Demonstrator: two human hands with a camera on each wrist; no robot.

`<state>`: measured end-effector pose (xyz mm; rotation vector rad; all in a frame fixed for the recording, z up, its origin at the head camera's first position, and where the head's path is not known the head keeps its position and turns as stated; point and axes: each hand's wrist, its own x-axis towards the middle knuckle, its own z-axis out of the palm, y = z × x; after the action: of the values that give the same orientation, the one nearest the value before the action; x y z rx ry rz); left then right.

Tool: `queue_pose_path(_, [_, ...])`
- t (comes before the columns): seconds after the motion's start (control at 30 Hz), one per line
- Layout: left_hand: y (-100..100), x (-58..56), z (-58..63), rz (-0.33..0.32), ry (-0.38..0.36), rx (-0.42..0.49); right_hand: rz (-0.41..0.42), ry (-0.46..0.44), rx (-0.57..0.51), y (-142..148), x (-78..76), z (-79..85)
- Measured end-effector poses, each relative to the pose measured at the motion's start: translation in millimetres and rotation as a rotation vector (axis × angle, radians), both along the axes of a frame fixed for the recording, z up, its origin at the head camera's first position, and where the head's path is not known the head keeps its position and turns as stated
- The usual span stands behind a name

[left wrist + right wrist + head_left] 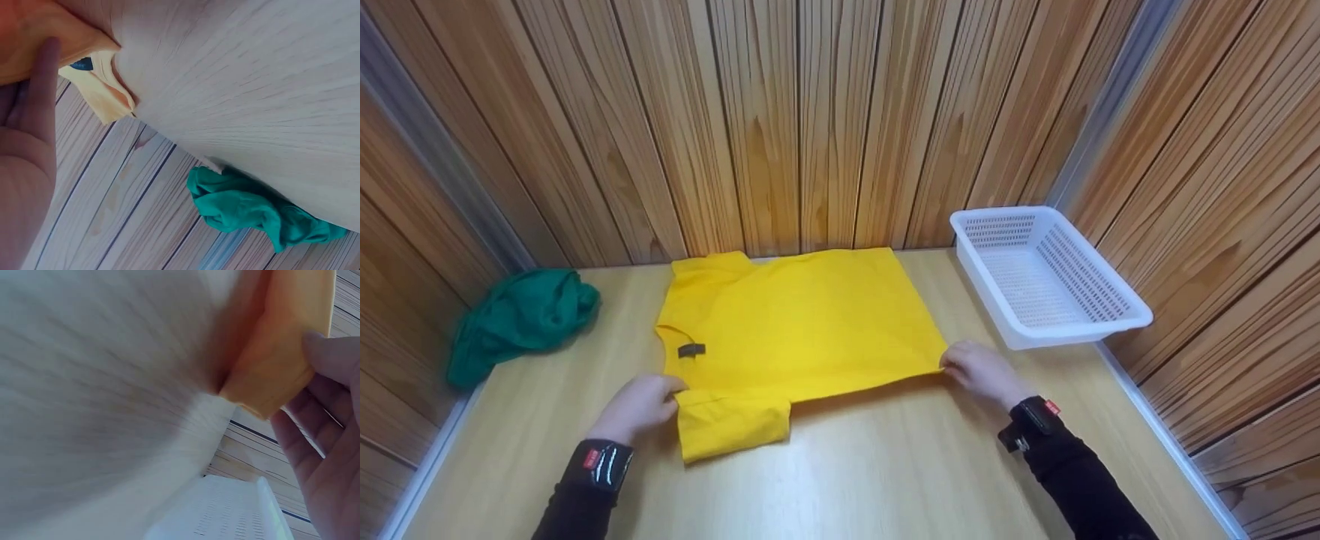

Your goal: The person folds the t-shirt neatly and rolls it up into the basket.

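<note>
A yellow T-shirt lies spread sideways on the table, its neckline with a dark label toward the left. My left hand pinches it at the near shoulder, beside the near sleeve, which hangs toward me. At the near hem corner my right hand pinches the cloth between thumb and fingers. The near edge between both hands is lifted and casts a shadow on the table. In the right wrist view the thumb presses on the shirt's cloth, with the fingers behind it.
A crumpled green cloth lies at the table's left edge by the wall. On the right, a white perforated plastic basket stands near the corner. Wood-plank walls rise behind and on both sides of the table.
</note>
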<state>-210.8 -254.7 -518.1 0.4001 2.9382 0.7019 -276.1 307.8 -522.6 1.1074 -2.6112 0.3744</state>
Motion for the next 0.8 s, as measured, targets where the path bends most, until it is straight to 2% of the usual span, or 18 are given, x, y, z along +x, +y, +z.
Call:
queue_pose_path(0.13, [2,4.9,-6.7,-0.006,0.012,-0.034,-0.027,-0.032,0.030,-2,3.9,-2.7])
queue_pose_path(0.33, [3,11.8,-11.4,0.006,0.031,-0.040,-0.050,-0.094,0.055,-5,10.9,-8.6])
queue_pose_path(0.57, [0,15.1,-18.3,-0.044,0.169,-0.052,-0.008,-0.054,0.035,-6,19.4,-15.9])
queue_pose_path(0.8, [0,17.8,-23.2,-0.035,0.189,-0.038,-0.018,-0.049,0.052,-6,27.2,-18.2])
